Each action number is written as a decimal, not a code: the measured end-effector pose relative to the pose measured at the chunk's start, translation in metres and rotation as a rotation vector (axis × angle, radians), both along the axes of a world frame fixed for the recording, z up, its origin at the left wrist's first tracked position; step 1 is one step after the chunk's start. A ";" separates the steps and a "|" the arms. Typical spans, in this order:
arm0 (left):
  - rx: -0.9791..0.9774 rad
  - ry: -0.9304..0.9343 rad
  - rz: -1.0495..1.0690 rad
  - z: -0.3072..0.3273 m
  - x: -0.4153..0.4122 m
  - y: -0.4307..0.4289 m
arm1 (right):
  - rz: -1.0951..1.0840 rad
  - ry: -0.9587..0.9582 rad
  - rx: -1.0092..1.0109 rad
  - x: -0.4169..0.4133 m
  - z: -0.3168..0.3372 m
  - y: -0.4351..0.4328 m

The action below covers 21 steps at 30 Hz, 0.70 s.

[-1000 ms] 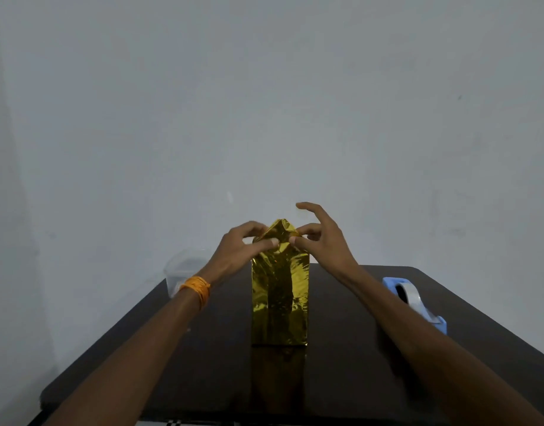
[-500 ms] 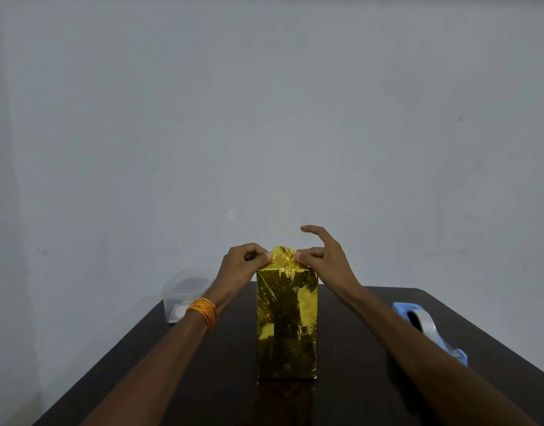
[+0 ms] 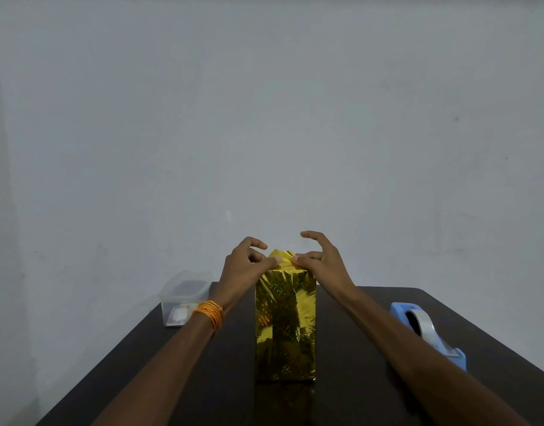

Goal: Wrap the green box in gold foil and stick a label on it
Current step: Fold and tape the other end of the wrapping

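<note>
While box (image 3: 285, 333) stands upright, fingers (image 3: 270, 261) of left hand (image 3: 243, 267), right hand (image 3: 323, 261) pinch gold foil (image 3: 283, 256) top edge; tape dispenser (image 3: 427, 330) well apart.

The box (image 3: 285, 325), wholly covered in gold foil, stands upright on the dark table (image 3: 356, 348), foil bunched on top.

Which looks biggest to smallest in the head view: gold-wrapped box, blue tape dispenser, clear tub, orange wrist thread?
Gold-wrapped box, largest.
Blue tape dispenser and clear tub look alike; the dispenser sits nearer the camera, so no ranking.
Orange wrist thread, smallest.
</note>
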State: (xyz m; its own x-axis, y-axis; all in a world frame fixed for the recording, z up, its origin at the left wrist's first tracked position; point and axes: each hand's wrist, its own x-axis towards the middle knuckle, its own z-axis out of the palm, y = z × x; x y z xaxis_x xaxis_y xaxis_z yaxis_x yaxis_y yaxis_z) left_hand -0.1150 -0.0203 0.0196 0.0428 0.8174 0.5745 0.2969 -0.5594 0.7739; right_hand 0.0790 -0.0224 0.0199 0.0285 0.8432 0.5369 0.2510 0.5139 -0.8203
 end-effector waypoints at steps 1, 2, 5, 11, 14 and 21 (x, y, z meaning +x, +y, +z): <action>0.004 -0.001 0.010 0.000 0.001 0.001 | -0.009 0.000 0.003 0.000 0.000 -0.001; 0.006 -0.014 0.014 -0.001 0.001 0.001 | -0.017 -0.005 0.007 0.000 0.000 -0.002; 0.004 -0.050 0.002 -0.001 0.000 0.003 | -0.048 -0.045 0.036 0.000 0.001 -0.005; -0.016 -0.035 0.046 0.001 0.000 0.003 | -0.050 0.015 -0.021 0.001 0.000 0.003; -0.134 -0.059 0.031 0.007 -0.003 0.006 | 0.006 0.066 -0.102 0.001 0.003 0.006; -0.271 -0.226 0.009 0.009 0.005 0.010 | 0.088 0.242 -0.306 0.001 0.005 0.017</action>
State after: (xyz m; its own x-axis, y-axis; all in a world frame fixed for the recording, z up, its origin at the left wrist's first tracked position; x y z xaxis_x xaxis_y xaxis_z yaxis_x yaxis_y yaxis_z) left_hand -0.1096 -0.0105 0.0289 -0.0682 0.9414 0.3303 0.1050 -0.3225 0.9407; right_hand 0.0802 -0.0055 0.0251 0.0439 0.9680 0.2469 -0.0019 0.2472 -0.9690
